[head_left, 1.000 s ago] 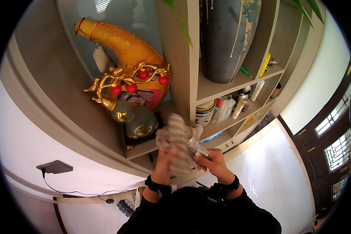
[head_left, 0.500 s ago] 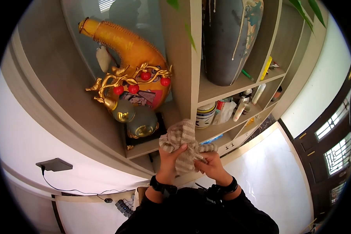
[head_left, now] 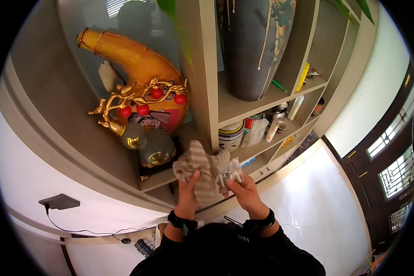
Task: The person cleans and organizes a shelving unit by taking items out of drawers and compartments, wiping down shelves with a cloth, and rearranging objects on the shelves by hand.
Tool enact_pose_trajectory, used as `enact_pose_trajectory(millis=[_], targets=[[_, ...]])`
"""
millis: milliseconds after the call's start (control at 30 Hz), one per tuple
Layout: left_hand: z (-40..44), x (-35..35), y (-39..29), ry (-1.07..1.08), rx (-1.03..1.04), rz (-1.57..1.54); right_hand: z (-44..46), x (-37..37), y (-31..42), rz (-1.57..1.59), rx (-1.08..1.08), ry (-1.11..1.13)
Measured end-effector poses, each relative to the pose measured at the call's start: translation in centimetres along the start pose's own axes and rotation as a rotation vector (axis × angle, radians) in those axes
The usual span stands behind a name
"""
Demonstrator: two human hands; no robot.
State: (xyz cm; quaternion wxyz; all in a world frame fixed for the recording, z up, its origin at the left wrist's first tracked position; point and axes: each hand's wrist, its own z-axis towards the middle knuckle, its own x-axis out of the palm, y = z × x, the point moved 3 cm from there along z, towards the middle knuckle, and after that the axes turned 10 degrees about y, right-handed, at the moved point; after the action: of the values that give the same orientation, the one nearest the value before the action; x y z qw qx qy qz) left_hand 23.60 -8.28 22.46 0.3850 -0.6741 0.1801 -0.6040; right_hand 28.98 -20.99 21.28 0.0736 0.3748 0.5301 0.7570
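My left hand (head_left: pixel 187 194) is wrapped round a bunched beige-and-grey striped knitted cloth (head_left: pixel 201 170), whose exact kind I cannot tell. Close beside it, my right hand (head_left: pixel 248 192) grips a small clear plastic bag (head_left: pixel 231 171) between thumb and fingers. Small shiny, pale pieces show inside the bag, too small to name. Part of the striped knit also lies behind the bag, near my right fingers. Both hands are in front of the shelf unit, at its lower edge.
The shelf unit (head_left: pixel 204 83) holds an orange horn-shaped ornament (head_left: pixel 145 64), a grey gourd ornament (head_left: pixel 157 145) with gold branches, a tall dark vase (head_left: pixel 250 50) and a lidded pot (head_left: pixel 231 135). A dark door (head_left: pixel 377 170) stands at right; a cable (head_left: pixel 87 224) runs at lower left.
The plastic bag now shows in my right hand, which has turned and moved apart from my left. The striped cloth has shifted left with my left hand. The view has moved slightly.
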Motion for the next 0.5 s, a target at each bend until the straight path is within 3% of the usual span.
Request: enact_pose_trajectory(millis=[100, 167, 200, 300, 433, 500], targets=[[0.2, -0.6, 2.6, 0.1, 0.017, 0.027, 0.4, -0.6, -1.2, -0.114, 0.008, -0.031], [0.4, -1.2, 3.8, 0.073, 0.04, 0.016, 0.3, -0.8, -2.2, -0.567, -0.23, -0.011], [0.4, -1.4, 3.7, 0.065, 0.077, 0.087, 0.3, -0.8, -2.4, -0.616, -0.181, 0.146], [0.7, -1.9, 3.0, 0.037, 0.145, 0.187, -0.6, -0.5, -1.1, -0.763, -0.028, 0.298], [0.8, -2.5, 2.6, -0.008, 0.162, 0.287, 0.0, -1.4, 0.3, -0.873, 0.034, 0.432], [1.0, -3.4, 2.9, 0.001, 0.21, 0.35, 0.3, -1.0, 1.6, -0.851, 0.182, 0.494]])
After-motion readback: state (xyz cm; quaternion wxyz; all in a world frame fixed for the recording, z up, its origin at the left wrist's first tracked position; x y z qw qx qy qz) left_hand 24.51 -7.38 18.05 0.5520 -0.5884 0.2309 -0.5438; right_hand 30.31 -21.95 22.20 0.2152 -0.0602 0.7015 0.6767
